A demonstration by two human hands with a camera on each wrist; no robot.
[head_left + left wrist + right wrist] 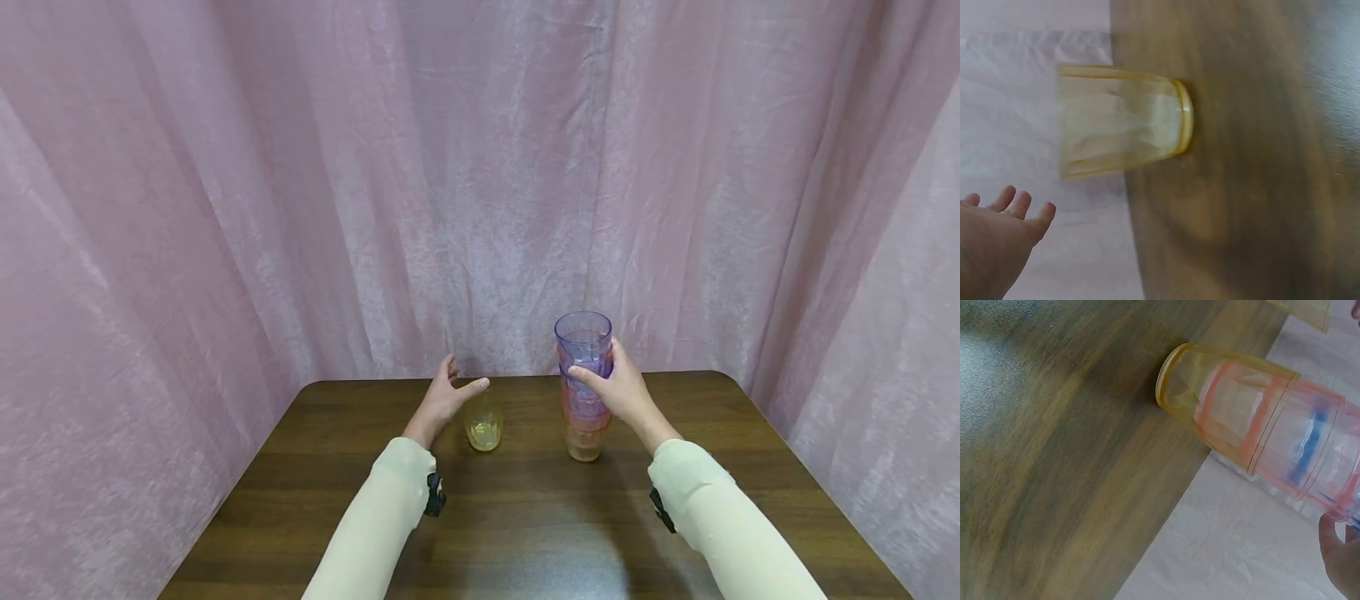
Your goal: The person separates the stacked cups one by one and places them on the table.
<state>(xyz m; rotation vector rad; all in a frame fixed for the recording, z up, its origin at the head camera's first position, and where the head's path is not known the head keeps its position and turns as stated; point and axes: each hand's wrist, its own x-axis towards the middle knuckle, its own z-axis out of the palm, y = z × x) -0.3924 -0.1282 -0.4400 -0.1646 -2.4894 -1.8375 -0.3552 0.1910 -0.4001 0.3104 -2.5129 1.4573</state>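
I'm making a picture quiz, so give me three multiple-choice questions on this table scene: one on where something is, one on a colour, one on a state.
1. Where does the single yellow cup stand?
A. Left of the cup stack
B. Inside the stack
C. On the floor

2. What colour is the top cup of the stack?
A. Green
B. Purple
C. Black

3. What is the right hand doing?
A. Lying flat on the table
B. Gripping the stack
C. Holding the curtain

Answers: 1 A, it stands alone on the table by the open left hand. 2 B, the head view shows a purple cup on top. 3 B, its fingers wrap the upper part of the stack.
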